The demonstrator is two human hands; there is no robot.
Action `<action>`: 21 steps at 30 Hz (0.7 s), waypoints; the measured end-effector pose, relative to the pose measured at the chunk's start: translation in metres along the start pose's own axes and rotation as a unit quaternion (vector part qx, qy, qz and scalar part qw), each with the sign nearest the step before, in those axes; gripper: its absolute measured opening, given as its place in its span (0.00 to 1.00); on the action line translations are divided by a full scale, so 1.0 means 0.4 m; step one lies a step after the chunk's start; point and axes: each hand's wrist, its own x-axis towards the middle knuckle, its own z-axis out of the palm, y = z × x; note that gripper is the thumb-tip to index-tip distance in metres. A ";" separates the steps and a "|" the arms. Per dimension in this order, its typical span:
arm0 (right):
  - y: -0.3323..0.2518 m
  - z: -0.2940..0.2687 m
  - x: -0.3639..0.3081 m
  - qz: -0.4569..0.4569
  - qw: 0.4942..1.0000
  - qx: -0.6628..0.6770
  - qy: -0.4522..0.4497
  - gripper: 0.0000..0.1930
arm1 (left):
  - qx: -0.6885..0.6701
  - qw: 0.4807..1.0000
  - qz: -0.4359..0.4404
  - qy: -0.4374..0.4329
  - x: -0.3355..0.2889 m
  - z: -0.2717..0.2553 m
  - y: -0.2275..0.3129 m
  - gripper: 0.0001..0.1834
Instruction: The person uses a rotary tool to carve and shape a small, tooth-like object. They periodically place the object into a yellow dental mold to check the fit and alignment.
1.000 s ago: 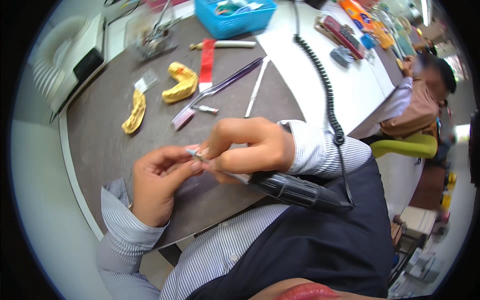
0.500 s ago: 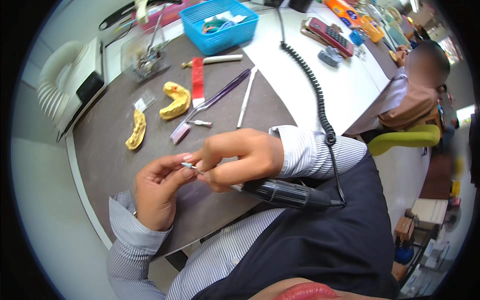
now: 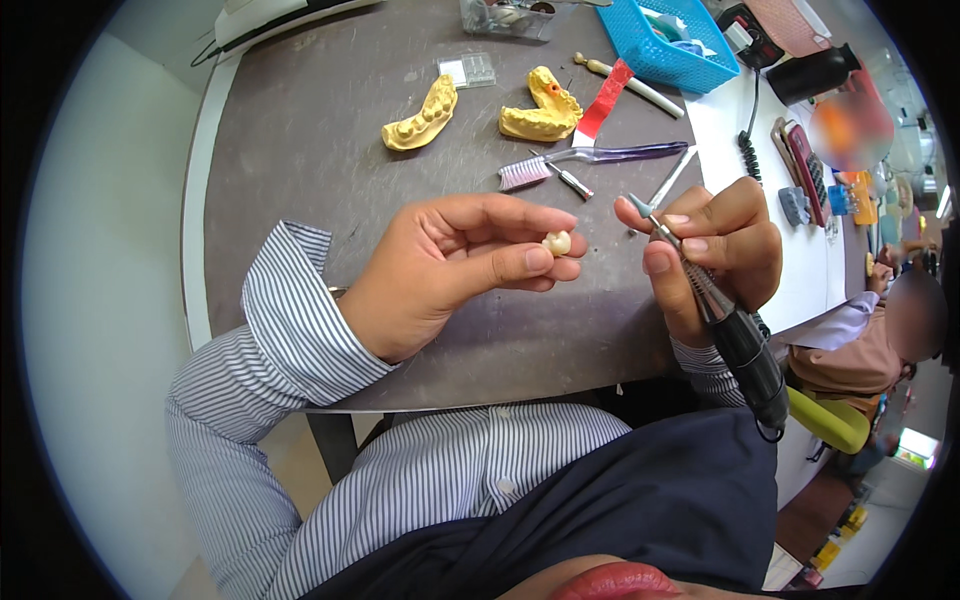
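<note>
On the brown tabletop [image 3: 290,150] there lay a purple toothbrush [image 3: 620,154] with pale pink bristles [image 3: 525,174]. A blue basket [image 3: 648,62] (it contained some small items [image 3: 685,42]) was standing near a black bottle [image 3: 812,76]. At the right appeared a green chair [image 3: 830,420].

We had the tooth [image 3: 557,243] pinched in our left hand [image 3: 440,255]: small, cream-white, rounded. We held the handpiece [image 3: 745,350] in our right hand [image 3: 735,240]: black rear, silver front, slanting away and to the left. Its bur [image 3: 640,206], a grey-green cone, sat apart from the tooth, narrow end outward.
</note>
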 end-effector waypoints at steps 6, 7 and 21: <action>-0.004 -0.010 -0.001 0.034 0.998 0.048 -0.016 0.15 | -0.016 1.000 -0.002 -0.014 0.005 0.005 -0.003 0.15; -0.006 -0.010 0.000 0.039 0.997 0.057 -0.015 0.15 | -0.018 1.000 -0.003 -0.017 0.006 0.005 -0.004 0.15; -0.012 0.012 -0.003 0.061 0.993 0.097 -0.037 0.11 | -0.012 1.000 0.015 -0.013 0.005 -0.015 -0.010 0.14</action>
